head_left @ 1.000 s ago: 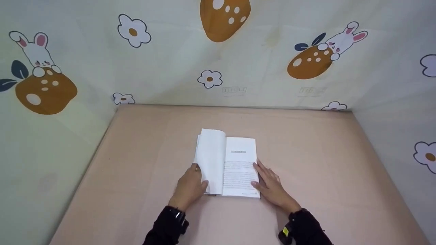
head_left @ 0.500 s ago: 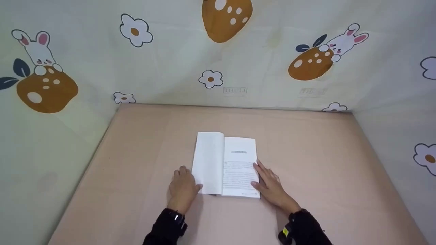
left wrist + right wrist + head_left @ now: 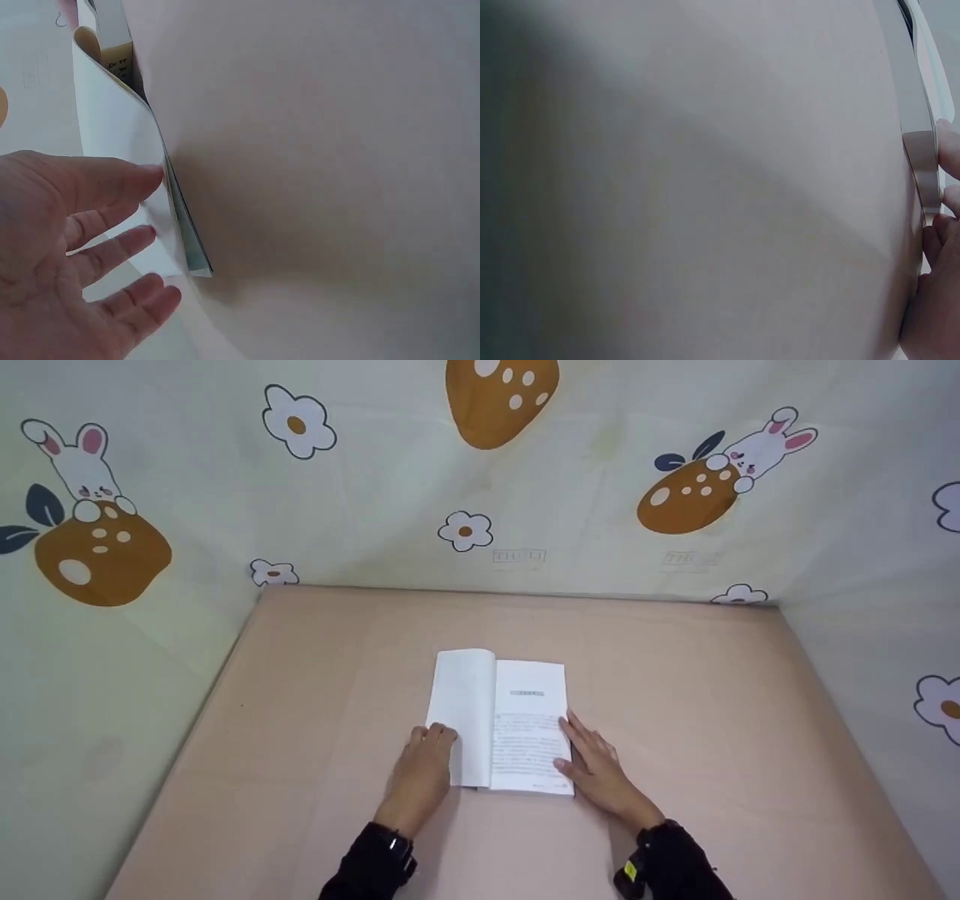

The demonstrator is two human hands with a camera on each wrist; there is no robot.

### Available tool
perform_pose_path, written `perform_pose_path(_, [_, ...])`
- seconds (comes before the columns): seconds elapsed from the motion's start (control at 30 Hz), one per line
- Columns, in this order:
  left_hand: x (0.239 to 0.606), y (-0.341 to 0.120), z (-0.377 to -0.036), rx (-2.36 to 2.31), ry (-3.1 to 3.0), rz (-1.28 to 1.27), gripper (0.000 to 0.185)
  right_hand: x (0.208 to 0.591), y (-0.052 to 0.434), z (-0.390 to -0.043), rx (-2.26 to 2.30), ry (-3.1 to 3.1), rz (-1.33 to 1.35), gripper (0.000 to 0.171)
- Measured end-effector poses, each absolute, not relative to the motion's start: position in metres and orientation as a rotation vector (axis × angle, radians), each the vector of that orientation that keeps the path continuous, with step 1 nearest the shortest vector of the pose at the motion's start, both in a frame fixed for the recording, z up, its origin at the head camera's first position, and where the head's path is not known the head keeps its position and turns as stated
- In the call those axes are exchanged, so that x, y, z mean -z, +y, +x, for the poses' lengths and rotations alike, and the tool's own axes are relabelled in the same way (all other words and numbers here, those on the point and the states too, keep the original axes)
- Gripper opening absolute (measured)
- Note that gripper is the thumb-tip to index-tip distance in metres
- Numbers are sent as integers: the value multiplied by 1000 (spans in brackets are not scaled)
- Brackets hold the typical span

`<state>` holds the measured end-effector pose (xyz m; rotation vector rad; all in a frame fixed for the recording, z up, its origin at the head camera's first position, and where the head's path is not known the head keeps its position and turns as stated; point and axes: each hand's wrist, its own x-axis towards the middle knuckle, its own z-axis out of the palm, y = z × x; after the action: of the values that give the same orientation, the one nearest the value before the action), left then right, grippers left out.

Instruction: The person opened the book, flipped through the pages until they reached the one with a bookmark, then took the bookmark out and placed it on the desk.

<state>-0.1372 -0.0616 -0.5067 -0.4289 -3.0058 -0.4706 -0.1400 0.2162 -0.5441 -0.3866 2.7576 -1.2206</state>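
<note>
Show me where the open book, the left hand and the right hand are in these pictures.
open book (image 3: pixel 525 694), head view, on the upper part of its printed right page.
left hand (image 3: pixel 421 772), head view, on the back of the hand.
right hand (image 3: pixel 600 772), head view, on the back of the hand.

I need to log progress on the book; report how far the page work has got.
Done: the book lies open on the pink table, with a few leaves on its left side. In hand: the left hand presses straight fingers on the left page, and the right hand rests on the printed right page at its edge. Left: the thick right-hand block is unturned.
</note>
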Motion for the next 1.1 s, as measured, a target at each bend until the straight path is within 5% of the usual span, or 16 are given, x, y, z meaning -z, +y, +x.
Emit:
perform_pose_path(0.23, [500, -46, -138, 345, -2980, -418, 30, 542, 216, -140, 1224, 2754, -396, 65])
perform_pose_path(0.63, [499, -12, -145, 106, -3074, -194, 90, 538, 217, -141, 1247, 2666, -326, 75])
perform_pose_path(1.1, [493, 3, -151, -261, -3189, -121, 120, 533, 222, -142, 1241, 2596, -336, 90])
